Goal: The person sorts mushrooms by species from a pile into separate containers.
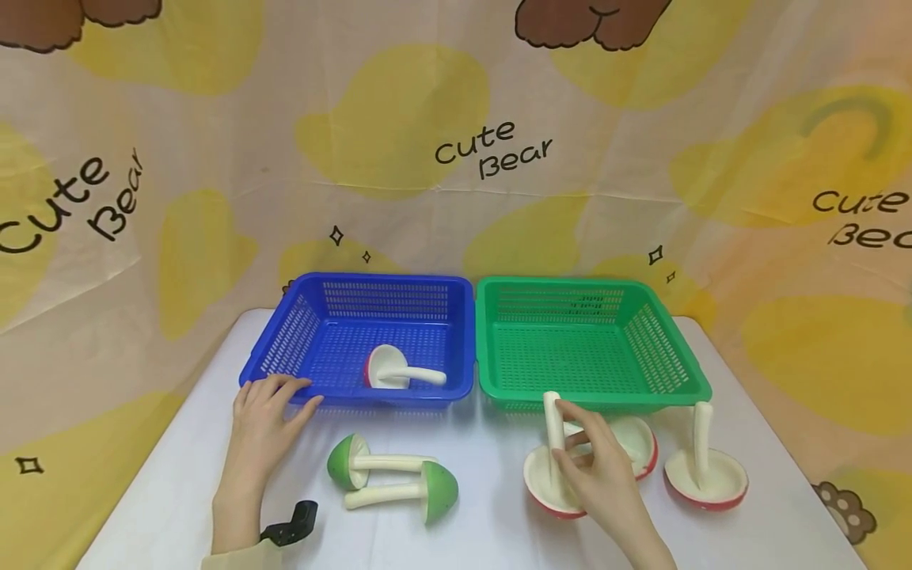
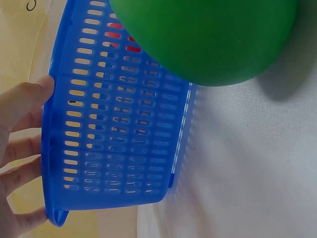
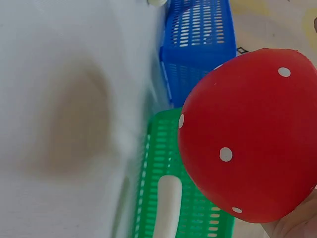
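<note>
In the head view my right hand pinches the white stem of a red-capped toy mushroom between thumb and fingers. Its cap points down, and the right wrist view shows the white-spotted red cap raised over the table, casting a shadow. Behind that hand lies another red toy mushroom, partly hidden. My left hand rests on the near left corner of the blue basket, fingertips at the rim. Close by lie two green-capped toy mushrooms, one farther back and one nearer.
A red toy mushroom lies inside the blue basket. The green basket stands beside it on the right. Another red toy mushroom sits cap down at the right of the white table. A printed cloth hangs behind.
</note>
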